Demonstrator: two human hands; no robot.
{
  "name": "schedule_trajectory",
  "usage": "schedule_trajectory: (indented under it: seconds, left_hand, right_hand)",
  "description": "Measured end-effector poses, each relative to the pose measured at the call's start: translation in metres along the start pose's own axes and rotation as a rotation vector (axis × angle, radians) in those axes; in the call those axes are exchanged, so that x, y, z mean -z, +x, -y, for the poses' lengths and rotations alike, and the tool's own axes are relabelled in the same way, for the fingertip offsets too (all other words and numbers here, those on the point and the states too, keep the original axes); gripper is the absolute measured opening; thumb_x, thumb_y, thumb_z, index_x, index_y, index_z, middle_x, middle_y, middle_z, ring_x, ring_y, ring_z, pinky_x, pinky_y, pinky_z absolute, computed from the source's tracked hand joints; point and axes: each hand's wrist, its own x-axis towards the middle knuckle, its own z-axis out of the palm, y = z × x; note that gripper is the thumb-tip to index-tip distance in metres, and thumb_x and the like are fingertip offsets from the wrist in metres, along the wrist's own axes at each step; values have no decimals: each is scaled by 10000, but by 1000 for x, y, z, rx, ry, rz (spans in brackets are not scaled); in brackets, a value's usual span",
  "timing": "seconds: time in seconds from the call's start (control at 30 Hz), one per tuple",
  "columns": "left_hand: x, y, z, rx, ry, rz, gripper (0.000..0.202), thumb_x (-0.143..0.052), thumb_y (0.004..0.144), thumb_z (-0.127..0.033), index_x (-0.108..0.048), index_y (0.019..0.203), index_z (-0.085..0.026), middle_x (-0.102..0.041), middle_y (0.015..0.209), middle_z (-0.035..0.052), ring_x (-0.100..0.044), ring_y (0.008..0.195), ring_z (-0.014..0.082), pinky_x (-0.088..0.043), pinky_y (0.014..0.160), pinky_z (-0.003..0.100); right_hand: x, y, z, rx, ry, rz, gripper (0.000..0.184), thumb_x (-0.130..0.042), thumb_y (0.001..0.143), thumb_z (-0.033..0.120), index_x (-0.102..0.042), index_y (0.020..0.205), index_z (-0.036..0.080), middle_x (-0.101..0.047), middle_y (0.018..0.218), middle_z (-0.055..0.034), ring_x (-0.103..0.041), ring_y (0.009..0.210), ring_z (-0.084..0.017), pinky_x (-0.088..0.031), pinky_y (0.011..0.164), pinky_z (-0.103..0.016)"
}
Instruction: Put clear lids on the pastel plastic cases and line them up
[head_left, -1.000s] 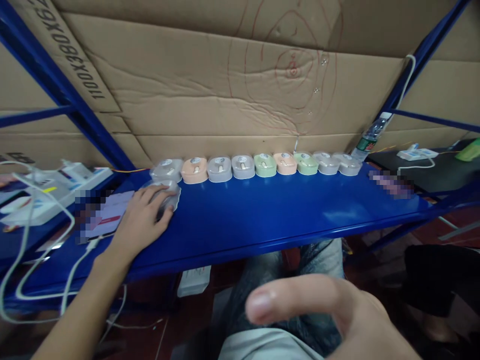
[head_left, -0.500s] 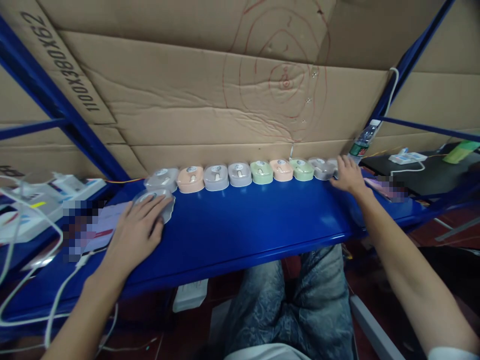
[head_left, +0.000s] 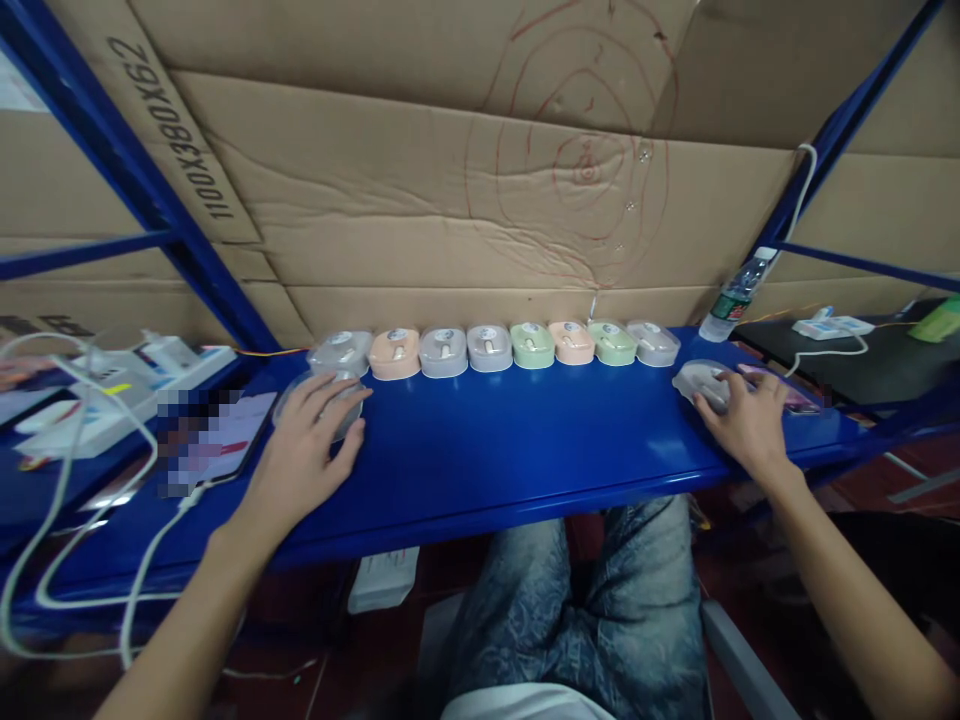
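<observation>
My left hand (head_left: 307,440) lies with fingers spread over a greyish clear plastic case (head_left: 351,425) at the left of the table, covering most of it. My right hand (head_left: 750,420) has its thumb and fingers around a grey case with a clear lid (head_left: 703,382) at the right. Behind them several similar small cases stand in a row: grey (head_left: 442,352), peach (head_left: 395,354) and green (head_left: 532,345). Each of these three has a round label and a small pale piece on top. The undersides of both cases at my hands are hidden.
A water bottle (head_left: 733,298) stands at the back right, near a phone (head_left: 802,402) and a white power strip (head_left: 832,326). Left of my left hand are another phone (head_left: 238,440), white cables (head_left: 150,570) and power strips (head_left: 90,430). A cardboard wall (head_left: 420,180) rises behind the blue table (head_left: 510,430).
My right hand has come from the row's right end toward me and to the right, bringing a grey case out of the row. My left hand stays over its case. The view has shifted slightly.
</observation>
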Motion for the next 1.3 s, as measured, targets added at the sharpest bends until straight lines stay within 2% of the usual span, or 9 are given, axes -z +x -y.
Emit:
schedule_trajectory:
  seconds: [0.13,0.27,0.37,0.43,0.63,0.83,1.03,1.17,1.3]
  left_hand:
    - [-5,24,-40,-68,-214,39,340,-517,1058,-323,-579,1386,-259,-619,1414,92,-531,1416,300,-390,1240,542]
    - [-27,66,-83,-165,-457,319,563,-638,1004,-469,-497,1515,-280,-540,1546,93,-507,1446,308,-408,1233,513]
    - [-48,89,-102,-230,-618,410,887,-809,850,-580,-417,1584,-274,-484,1604,118,-469,1482,350,-400,1238,516]
    - [-60,94,-106,-240,-699,411,871,-828,828,-586,-461,1551,-268,-535,1555,123,-523,1435,347,-438,1203,502]
    - [-69,83,-102,-99,-783,405,1010,-894,758,-495,-370,1597,-292,-569,1533,117,-542,1420,356,-419,1197,534]
    - [-68,81,-101,-3,-834,450,1173,-923,706,-510,-259,1651,-306,-593,1485,129,-565,1388,363,-420,1180,551]
    - [-71,85,-93,-4,-722,453,1053,-879,750,-540,-348,1618,-267,-560,1525,129,-535,1407,362,-385,1207,530]
    - [-72,86,-90,-21,-650,479,1025,-841,781,-582,-352,1624,-264,-475,1610,130,-479,1445,382,-354,1226,542]
    - [-71,86,-90,-25,-615,518,1061,-852,765,-572,-336,1637,-255,-473,1594,148,-465,1441,400,-364,1215,559]
  right_hand:
    - [33,-25,59,61,354,37,487,-631,935,556,-614,1232,170,-573,1225,-214,-559,1171,-382,-482,999,-504]
    - [58,-28,157,413,750,259,421,-682,939,481,-565,1260,235,-542,1379,-160,-547,1295,-341,-491,1082,-471]
    - [61,-21,213,608,961,363,536,-718,926,467,-530,1378,250,-507,1457,-149,-532,1349,-325,-479,1135,-469]
    - [56,-14,229,642,1032,392,581,-731,923,465,-531,1428,259,-503,1468,-148,-512,1381,-328,-469,1154,-492]
    - [42,-3,225,628,1214,510,610,-784,907,486,-585,1461,325,-622,1390,-91,-559,1338,-292,-467,1156,-505]
    - [34,-2,215,406,1278,465,511,-628,1003,554,-591,1458,323,-663,1405,-62,-637,1264,-269,-508,1110,-474]
    - [26,4,150,202,464,220,671,-574,980,668,-576,1507,252,-631,1326,-184,-609,1215,-378,-485,1056,-556]
    - [22,0,114,78,81,272,686,-477,1005,694,-566,1505,233,-636,1282,-218,-588,1203,-423,-461,1011,-576]
    - [20,-4,108,-34,-56,353,683,-428,1022,674,-546,1498,199,-657,1237,-241,-610,1149,-438,-448,965,-584]
